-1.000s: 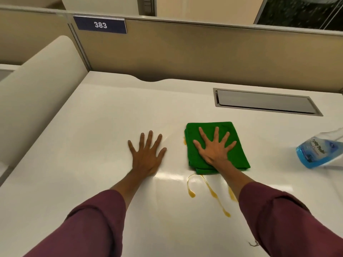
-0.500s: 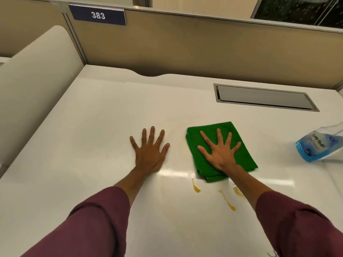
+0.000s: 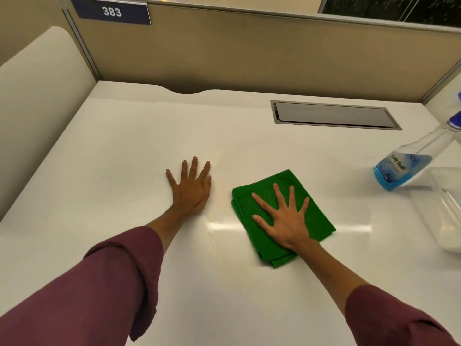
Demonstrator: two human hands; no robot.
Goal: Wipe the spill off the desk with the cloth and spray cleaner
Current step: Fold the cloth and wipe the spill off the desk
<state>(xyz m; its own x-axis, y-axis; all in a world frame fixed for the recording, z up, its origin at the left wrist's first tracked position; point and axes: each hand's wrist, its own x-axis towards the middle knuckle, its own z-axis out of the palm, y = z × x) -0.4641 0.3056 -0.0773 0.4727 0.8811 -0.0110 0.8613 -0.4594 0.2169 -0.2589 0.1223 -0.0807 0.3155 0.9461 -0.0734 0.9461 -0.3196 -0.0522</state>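
A folded green cloth [image 3: 314, 211] lies on the white desk [image 3: 124, 151], right of centre. My right hand [image 3: 287, 218] presses flat on it with fingers spread. My left hand [image 3: 190, 187] rests flat on the bare desk to the left of the cloth, fingers apart, holding nothing. A spray cleaner bottle [image 3: 409, 166] with blue liquid lies tilted at the right edge. No yellow spill shows on the desk around the cloth.
A grey cable hatch [image 3: 334, 115] is set into the desk at the back right. A clear plastic container [image 3: 446, 211] stands at the right edge beside the bottle. Beige partition walls [image 3: 224, 51] close off the back and left.
My right hand dragged the cloth toward me over the yellow streaks, which no longer show. My left hand stayed flat in place.
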